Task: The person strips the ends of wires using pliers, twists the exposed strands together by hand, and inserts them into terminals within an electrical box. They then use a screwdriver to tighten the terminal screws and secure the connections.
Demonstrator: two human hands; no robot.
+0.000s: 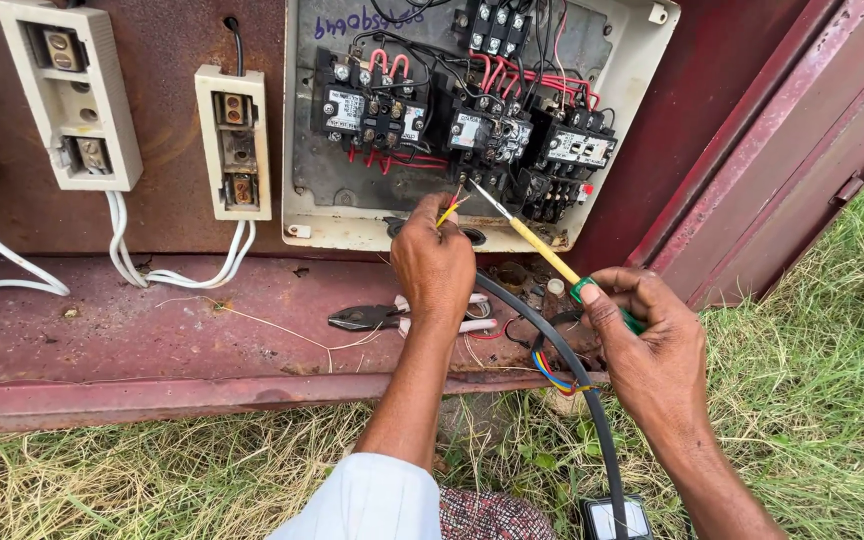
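Observation:
My left hand (434,262) pinches a thin yellow wire (446,211) and holds its end up at the underside of the black contactor blocks (487,132) in an open cream enclosure (304,210). My right hand (647,345) grips a screwdriver (537,243) with a yellow shaft and green handle. Its metal tip points up and left to the terminals beside the wire end. A black cable (572,375) with coloured cores runs up from below between my two arms.
Pliers (364,318) with pale handles lie on the rusty red ledge (152,340) behind my left wrist. Two cream fuse holders (70,95) with white cables hang on the left. A red cabinet door (782,150) stands open at right, with grass below.

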